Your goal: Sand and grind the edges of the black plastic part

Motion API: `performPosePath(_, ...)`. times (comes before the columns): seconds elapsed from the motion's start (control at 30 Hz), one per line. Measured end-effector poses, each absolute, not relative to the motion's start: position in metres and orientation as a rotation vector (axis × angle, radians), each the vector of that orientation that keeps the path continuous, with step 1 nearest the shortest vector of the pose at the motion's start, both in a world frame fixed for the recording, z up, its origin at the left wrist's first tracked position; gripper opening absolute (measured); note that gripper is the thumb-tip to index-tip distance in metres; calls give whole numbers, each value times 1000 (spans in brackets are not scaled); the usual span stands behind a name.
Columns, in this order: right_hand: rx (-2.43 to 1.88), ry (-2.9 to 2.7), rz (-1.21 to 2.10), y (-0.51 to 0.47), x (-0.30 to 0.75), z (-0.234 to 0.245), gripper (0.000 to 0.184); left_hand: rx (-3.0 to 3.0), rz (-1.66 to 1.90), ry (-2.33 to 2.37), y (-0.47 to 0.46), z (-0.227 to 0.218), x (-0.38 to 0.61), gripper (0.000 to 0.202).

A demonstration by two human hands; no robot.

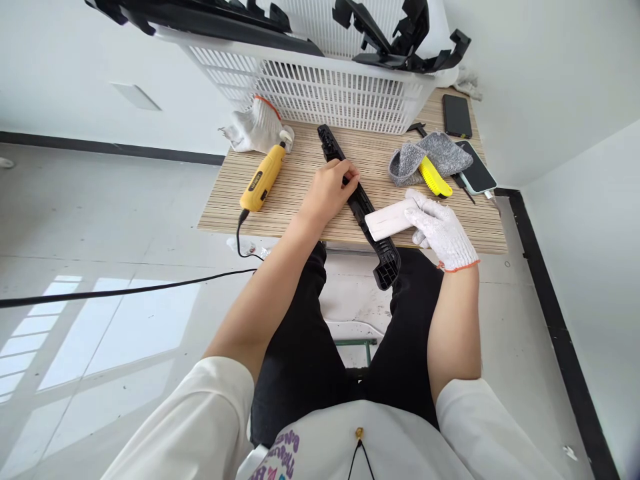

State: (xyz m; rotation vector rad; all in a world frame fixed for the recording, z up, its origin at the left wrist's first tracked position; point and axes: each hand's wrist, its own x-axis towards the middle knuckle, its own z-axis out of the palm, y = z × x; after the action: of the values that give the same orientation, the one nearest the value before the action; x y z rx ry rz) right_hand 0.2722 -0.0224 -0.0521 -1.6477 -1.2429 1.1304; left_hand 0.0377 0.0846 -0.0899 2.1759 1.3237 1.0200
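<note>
Strip (pixel 362 205) is apparently steadied, the left hand (pixel 333 185) closed on it.
White block (pixel 389 220) is pinched by the right hand (pixel 440 227); firm hold on both seems called for next.

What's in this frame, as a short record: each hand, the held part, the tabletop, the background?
Left hand: bare, touching long black part
Right hand: gloved, holding flat pale block
Part position: near end past table edge
Tabletop left: yellow power tool, loose glove
Tabletop right: grey cloth, yellow brush
Background: white basket with black pieces
</note>
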Motion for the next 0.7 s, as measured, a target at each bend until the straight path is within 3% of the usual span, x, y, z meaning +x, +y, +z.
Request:
performPosePath(0.47, -1691, -1176, 1115, -20, 271, -49, 55, 2242, 1067, 1470, 81, -86, 40, 10)
performPosePath(0.63, -1680, -1184, 1157, -19, 270, -48, 52, 2183, 1408, 1229, 11, -43, 50, 24)
performPosePath(0.7, -1674, -1184, 1185, -19, 270, -46, 51, 2250, 1332, 981, -47, -13, 55, 22)
